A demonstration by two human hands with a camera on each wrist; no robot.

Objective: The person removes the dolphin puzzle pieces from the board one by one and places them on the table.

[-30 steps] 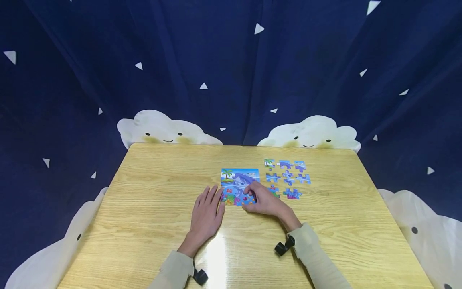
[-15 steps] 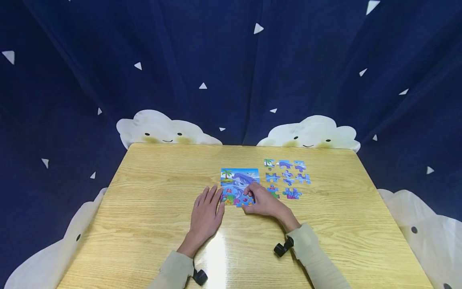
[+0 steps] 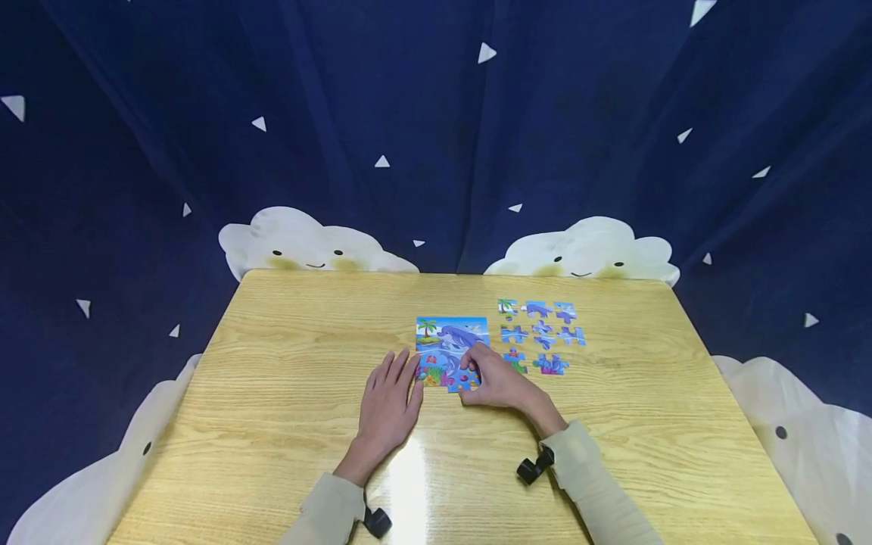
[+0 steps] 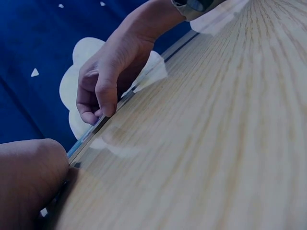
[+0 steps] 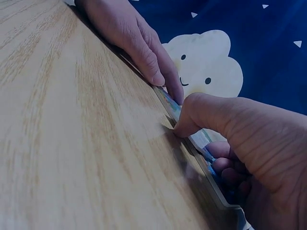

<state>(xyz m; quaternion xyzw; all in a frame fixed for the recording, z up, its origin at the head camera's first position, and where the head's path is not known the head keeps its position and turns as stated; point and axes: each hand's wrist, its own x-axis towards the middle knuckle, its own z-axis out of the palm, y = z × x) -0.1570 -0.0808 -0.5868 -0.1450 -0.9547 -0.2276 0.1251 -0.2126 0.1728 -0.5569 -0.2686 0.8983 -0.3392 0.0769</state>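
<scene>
A dolphin jigsaw puzzle point(image 3: 436, 344) with a palm tree and coral lies flat on the table. My left hand point(image 3: 390, 405) rests palm down at its left, fingers straight, the fingertips at the puzzle's left edge. At the lower right corner my right hand point(image 3: 502, 378) pinches a blue puzzle piece point(image 3: 461, 385) between thumb and curled fingers. That piece juts slightly past the puzzle's near edge; the hand covers part of it. In the right wrist view, the thumb point(image 5: 189, 120) presses at the near edge, with the fingers curled beyond.
Several loose puzzle pieces point(image 3: 543, 333) lie in rough rows right of the puzzle, one partly behind my right hand. The wooden table point(image 3: 293, 325) has its back edge against a dark blue curtain point(image 3: 436, 113) with white triangles and clouds.
The pinched puzzle piece has slid slightly toward me, so it sticks out farther below the puzzle's near edge. My right thumb has shifted slightly toward me; my left hand stays in place.
</scene>
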